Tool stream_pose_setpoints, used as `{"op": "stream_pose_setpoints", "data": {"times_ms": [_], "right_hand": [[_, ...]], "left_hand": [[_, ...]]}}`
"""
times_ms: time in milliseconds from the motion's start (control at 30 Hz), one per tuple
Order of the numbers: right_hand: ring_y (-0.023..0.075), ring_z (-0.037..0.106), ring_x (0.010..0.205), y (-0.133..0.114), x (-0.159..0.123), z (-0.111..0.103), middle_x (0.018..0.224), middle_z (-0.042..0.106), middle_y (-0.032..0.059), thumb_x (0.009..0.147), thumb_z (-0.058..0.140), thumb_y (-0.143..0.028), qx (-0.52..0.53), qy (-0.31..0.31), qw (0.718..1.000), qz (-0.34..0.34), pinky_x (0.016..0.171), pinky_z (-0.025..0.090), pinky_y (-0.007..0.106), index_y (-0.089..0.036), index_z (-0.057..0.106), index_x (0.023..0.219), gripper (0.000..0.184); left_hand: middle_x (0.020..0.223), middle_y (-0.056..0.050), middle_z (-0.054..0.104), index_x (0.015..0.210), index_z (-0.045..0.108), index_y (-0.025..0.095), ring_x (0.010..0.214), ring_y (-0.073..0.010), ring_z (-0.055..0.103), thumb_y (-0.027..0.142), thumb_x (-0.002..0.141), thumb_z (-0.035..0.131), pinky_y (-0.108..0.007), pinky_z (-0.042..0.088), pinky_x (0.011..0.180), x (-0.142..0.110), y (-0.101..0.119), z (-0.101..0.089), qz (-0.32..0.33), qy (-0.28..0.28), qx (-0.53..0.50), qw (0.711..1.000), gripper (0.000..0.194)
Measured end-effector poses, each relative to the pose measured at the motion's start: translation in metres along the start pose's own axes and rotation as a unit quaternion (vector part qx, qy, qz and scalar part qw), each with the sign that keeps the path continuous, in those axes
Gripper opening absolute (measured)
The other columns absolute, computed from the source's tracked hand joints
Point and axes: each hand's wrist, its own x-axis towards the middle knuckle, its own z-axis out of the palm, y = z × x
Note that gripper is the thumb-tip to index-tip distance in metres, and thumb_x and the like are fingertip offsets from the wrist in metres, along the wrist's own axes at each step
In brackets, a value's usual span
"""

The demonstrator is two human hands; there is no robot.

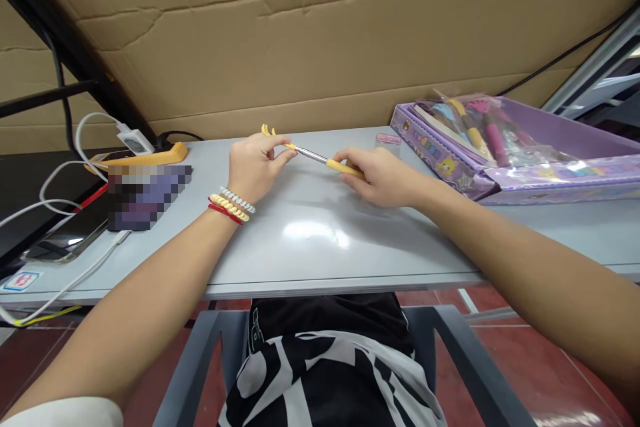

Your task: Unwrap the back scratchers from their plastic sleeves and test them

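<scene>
A yellow back scratcher [312, 155] with a metal rod is held slantwise above the grey table [320, 260]. My left hand [257, 163] is closed on it near the claw end, whose yellow prongs stick out beyond the fingers. My right hand [383, 177] grips the yellow handle at the other end. Between the two hands a silvery stretch of rod shows. Something like clear plastic film [373, 207] lies on the table below the right hand.
At the right stands an open purple box [540, 180] with several colourful back scratchers in clear wrapping. A small pink packet [389, 139] lies beside it. To the left are phones [70, 233], white cables [95, 270] and a yellow power strip [170, 155]. Cardboard [320, 47] rises behind the table.
</scene>
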Motion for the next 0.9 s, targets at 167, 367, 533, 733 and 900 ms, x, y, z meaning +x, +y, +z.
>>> {"op": "stream_pose_setpoints", "data": {"times_ms": [167, 367, 533, 733, 900], "right_hand": [[0.0206, 0.055, 0.069, 0.009, 0.002, -0.010, 0.083, 0.065, 0.0082, 0.084, 0.052, -0.020, -0.053, -0.034, 0.994, 0.085, 0.061, 0.032, 0.029, -0.019, 0.056, 0.099, 0.015], [0.0242, 0.058, 0.072, 0.020, 0.004, -0.034, 0.080, 0.064, 0.0112, 0.080, 0.057, -0.031, -0.138, -0.109, 0.950, 0.257, 0.062, 0.035, 0.032, -0.018, 0.060, 0.078, 0.014], [0.0225, 0.058, 0.058, 0.022, 0.006, -0.031, 0.066, 0.064, 0.0119, 0.081, 0.059, -0.045, -0.099, -0.175, 0.923, 0.327, 0.057, 0.039, 0.035, -0.019, 0.056, 0.057, 0.036], [0.0155, 0.055, 0.049, 0.013, 0.003, -0.017, 0.062, 0.062, 0.0067, 0.084, 0.061, -0.043, 0.103, -0.147, 0.943, 0.281, 0.054, 0.042, 0.032, -0.019, 0.054, 0.058, 0.036], [0.0126, 0.048, 0.054, 0.019, 0.001, -0.018, 0.060, 0.055, 0.0013, 0.086, 0.058, -0.049, 0.163, -0.080, 0.973, 0.142, 0.053, 0.035, 0.029, -0.020, 0.055, 0.066, 0.035]], "left_hand": [[0.054, 0.006, 0.049, 0.086, 0.067, 0.021, 0.054, -0.0110, 0.048, 0.033, 0.080, 0.065, -0.026, 0.042, 0.061, -0.004, 0.005, 0.003, 0.064, 0.039, -0.066, 0.995, 0.014], [0.066, 0.004, 0.055, 0.096, 0.056, 0.021, 0.056, -0.0122, 0.048, 0.028, 0.076, 0.061, -0.028, 0.044, 0.059, -0.003, 0.000, 0.002, 0.028, -0.008, -0.128, 0.991, 0.022], [0.097, -0.007, 0.065, 0.096, 0.058, 0.018, 0.077, -0.0183, 0.059, 0.010, 0.065, 0.054, -0.034, 0.050, 0.075, 0.001, -0.010, 0.006, 0.008, -0.176, -0.040, 0.984, 0.031], [0.107, -0.009, 0.064, 0.099, 0.064, 0.016, 0.100, -0.0242, 0.060, 0.003, 0.058, 0.048, -0.038, 0.048, 0.092, 0.000, -0.013, 0.009, 0.061, -0.260, -0.021, 0.964, 0.046], [0.108, -0.009, 0.064, 0.106, 0.065, 0.014, 0.100, -0.0220, 0.061, 0.002, 0.059, 0.046, -0.034, 0.050, 0.090, -0.003, -0.004, 0.005, 0.130, -0.315, -0.050, 0.939, 0.052]]}}
